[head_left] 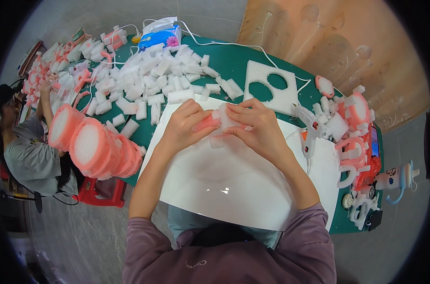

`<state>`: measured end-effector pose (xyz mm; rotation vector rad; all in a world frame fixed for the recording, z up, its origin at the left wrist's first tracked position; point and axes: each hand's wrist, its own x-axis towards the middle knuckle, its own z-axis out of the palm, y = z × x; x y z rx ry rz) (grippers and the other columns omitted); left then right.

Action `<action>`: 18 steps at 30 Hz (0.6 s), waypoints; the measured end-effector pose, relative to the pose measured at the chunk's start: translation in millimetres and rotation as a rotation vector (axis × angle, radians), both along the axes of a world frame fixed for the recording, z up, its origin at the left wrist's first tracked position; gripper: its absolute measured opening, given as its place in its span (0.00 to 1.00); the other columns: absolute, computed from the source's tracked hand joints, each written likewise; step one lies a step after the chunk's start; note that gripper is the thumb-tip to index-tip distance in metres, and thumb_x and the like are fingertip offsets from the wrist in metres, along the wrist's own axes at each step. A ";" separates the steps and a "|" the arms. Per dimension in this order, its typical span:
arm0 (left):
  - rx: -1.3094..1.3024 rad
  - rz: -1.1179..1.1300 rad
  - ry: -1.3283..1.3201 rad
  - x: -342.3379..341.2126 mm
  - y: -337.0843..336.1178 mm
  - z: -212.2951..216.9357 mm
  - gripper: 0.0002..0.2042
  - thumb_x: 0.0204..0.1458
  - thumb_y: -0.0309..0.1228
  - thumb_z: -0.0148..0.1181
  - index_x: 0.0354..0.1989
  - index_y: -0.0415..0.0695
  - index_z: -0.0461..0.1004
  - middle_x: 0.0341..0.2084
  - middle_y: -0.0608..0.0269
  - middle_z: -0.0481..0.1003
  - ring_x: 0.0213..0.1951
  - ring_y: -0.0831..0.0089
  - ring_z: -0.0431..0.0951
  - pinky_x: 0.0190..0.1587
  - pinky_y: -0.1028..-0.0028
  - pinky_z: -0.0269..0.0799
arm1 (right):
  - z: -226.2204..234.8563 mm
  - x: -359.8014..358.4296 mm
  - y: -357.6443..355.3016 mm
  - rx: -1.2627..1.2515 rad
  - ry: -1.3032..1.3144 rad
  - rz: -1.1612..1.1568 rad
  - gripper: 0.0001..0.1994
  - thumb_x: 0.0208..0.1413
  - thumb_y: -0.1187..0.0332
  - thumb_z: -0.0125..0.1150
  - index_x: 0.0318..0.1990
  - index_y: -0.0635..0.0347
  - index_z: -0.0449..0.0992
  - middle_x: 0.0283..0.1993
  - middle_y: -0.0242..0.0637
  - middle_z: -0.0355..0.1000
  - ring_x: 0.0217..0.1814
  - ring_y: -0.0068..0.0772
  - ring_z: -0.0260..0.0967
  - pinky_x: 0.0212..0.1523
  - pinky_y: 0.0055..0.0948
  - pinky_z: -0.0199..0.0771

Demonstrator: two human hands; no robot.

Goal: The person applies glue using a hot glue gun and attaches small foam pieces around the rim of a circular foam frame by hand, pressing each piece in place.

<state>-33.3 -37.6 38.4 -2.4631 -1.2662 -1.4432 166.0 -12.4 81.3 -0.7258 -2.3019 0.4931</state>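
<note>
Above a glossy white board point(215, 175), both hands hold a small pink and white foam piece point(206, 124). My left hand point(185, 122) is closed on its pink part. My right hand point(258, 124) grips the white part point(223, 118), fingertips on top and thumb below. The two hands nearly meet, so much of the foam is hidden. A white glue gun point(311, 128) lies to the right of my right hand. Beyond the hands is a white foam sheet point(283, 98) with two round holes.
White foam blocks point(153, 71) heap across the green table point(215, 57). Stacked pink and white foam rounds point(89, 144) stand left; more foam parts point(354, 151) crowd the right edge. A white cord point(243, 46) crosses the back. Another person point(32, 151) sits at far left.
</note>
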 end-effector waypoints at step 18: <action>0.006 -0.009 -0.007 0.1 -0.4 -0.7 0.13 0.33 0.28 0.68 0.30 0.39 0.75 0.19 0.63 0.66 0.25 0.68 0.66 0.26 0.74 0.63 | -0.4 -0.9 -1.2 0.030 0.030 0.006 0.13 0.37 0.68 0.66 0.31 0.67 0.76 0.40 0.39 0.73 0.41 0.39 0.65 0.41 0.30 0.68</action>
